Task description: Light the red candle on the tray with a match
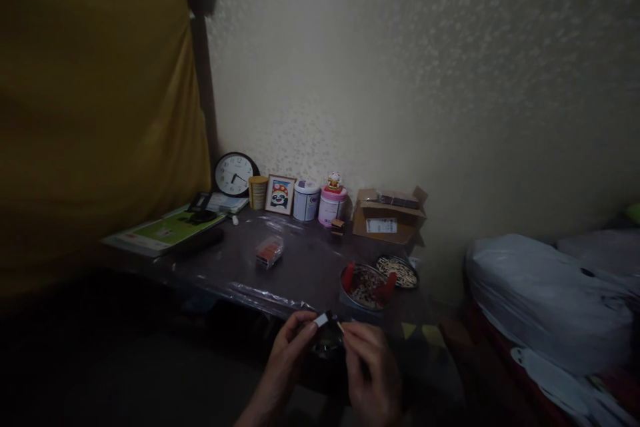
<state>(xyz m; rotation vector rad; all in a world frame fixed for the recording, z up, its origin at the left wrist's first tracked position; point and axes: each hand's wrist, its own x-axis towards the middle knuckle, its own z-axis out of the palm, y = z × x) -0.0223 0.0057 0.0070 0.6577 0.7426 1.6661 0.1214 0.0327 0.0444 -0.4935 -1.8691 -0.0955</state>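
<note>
My left hand (294,340) is closed on a small white-and-black box (323,319), pinched between thumb and fingers just in front of the table edge. Close by on the right, my right hand (371,363) pinches a thin pale matchstick (341,327), its upper end near the dark end of the box. Whether the two touch cannot be made out. Beyond my hands stands a round tin (355,303) with red pieces and many small bits inside. Behind it a round dish (400,271) holds many pale sticks.
A plastic-wrapped reddish pack (270,251) lies mid-table. Along the wall stand a clock (235,174), a picture frame (280,195), a white canister (306,201), a pink canister (331,207) and a cardboard box (385,221). White bags (545,300) are at right.
</note>
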